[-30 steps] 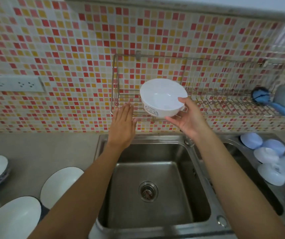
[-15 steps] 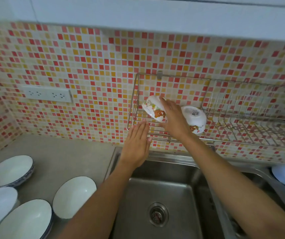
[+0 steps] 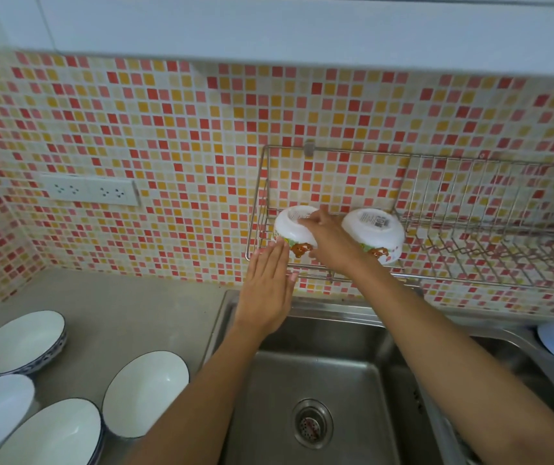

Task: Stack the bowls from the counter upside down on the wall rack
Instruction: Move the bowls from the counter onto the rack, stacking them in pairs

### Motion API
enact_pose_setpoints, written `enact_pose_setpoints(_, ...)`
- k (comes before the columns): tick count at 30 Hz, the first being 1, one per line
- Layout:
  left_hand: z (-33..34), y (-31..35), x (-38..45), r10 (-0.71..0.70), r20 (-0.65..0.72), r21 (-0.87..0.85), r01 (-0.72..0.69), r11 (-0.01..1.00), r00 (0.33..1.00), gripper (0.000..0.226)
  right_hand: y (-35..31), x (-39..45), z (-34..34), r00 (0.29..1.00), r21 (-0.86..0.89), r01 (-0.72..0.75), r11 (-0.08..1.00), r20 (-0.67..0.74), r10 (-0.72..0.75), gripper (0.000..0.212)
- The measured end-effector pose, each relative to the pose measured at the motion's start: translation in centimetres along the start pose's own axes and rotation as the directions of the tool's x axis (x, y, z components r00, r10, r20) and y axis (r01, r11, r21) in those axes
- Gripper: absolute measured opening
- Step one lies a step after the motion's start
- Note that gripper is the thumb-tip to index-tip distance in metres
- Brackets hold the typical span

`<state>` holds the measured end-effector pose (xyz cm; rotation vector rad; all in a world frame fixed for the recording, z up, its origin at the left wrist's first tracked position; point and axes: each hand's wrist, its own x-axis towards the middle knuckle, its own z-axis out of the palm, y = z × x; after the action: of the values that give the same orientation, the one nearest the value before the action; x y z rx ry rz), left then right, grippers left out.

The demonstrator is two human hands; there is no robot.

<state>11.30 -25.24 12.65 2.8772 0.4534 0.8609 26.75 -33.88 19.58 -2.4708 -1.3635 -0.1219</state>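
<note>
In the head view, the right hand [image 3: 327,241] rests its fingers on the base of an upturned white bowl [image 3: 294,231] at the left end of the wire wall rack [image 3: 436,216], its palm against the bowl's right side. The bowl sits tilted, rim down toward the front. The left hand [image 3: 267,286] is flat and open just below it, fingertips touching the bowl's lower rim. A second inverted bowl [image 3: 374,234] sits just right of the right hand. Four upright bowls [image 3: 144,392] wait on the counter [image 3: 128,313] left of the sink [image 3: 322,380].
</note>
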Motion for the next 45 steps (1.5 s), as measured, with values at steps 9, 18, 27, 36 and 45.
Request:
enact_pose_setpoints(9, -0.2, 0.7, 0.2, -0.045, 0.017, 0.015, 0.045, 0.999, 0.999, 0.055, 0.4, -0.9, 0.1, 0.998, 0.109, -0.033, 0.994, 0.059, 0.027, 0.061)
enact_pose_setpoints(18, -1.0, 1.3, 4.5, -0.059, 0.24, 0.093, 0.038, 0.995, 0.969, 0.066, 4.7, -7.9, -0.8, 0.899, -0.16, -0.434, 0.887, -0.133, 0.416, 0.087)
enact_pose_setpoints(27, -0.2, 1.5, 5.8, -0.176, 0.299, 0.077, 0.16, 0.984, 0.938, 0.065, 4.9, -7.5, -0.9, 0.885, -0.173, -0.461, 0.87, -0.021, 0.464, 0.089)
enact_pose_setpoints(36, -1.8, 0.8, 0.2, -0.001, 0.153, -0.021, 0.004, 1.0, 0.988, 0.064, 0.6, -12.1, 5.2, 0.815, -0.021, -0.376, 0.927, -0.483, 0.32, 0.067)
enact_pose_setpoints(45, -7.8, -17.0, -16.9, -0.403, 0.192, -0.052, 0.419, 0.907, 0.895, 0.053, -17.5, -12.1, 19.2, 0.988, 0.386, -0.153, 0.91, 0.057, 0.142, 0.063)
